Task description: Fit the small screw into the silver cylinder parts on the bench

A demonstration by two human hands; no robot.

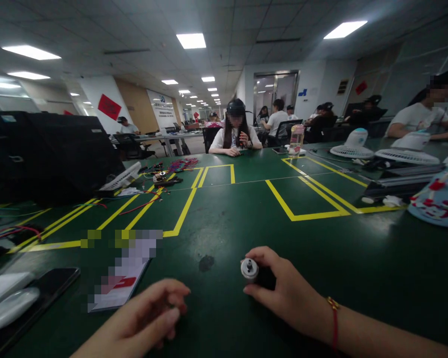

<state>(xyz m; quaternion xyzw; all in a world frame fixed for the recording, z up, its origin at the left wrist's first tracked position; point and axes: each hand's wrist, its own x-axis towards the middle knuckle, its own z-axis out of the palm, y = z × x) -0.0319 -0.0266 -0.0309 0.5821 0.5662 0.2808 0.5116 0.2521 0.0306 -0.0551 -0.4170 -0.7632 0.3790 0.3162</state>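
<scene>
My right hand (280,286) grips a small silvery cylindrical motor (250,269) between thumb and fingers. It is upright over the green table, its round end face and short central shaft turned up towards me. Whether its base rests on the table I cannot tell. At the lower middle, my left hand (153,313) is loosely curled, thumb and fingers a little apart, with nothing seen in it. Just beyond its wrist lies a printed sheet or booklet (129,268), partly blurred out. A dark stain (206,263) marks the tabletop between the hands.
Yellow tape (186,211) outlines areas on the table. At left are a phone (56,283), a white mouse (13,308), loose wires (144,201) and black cases (52,154). White fans (353,145) and a blue patterned bag (438,196) stand right. A person (235,134) sits opposite.
</scene>
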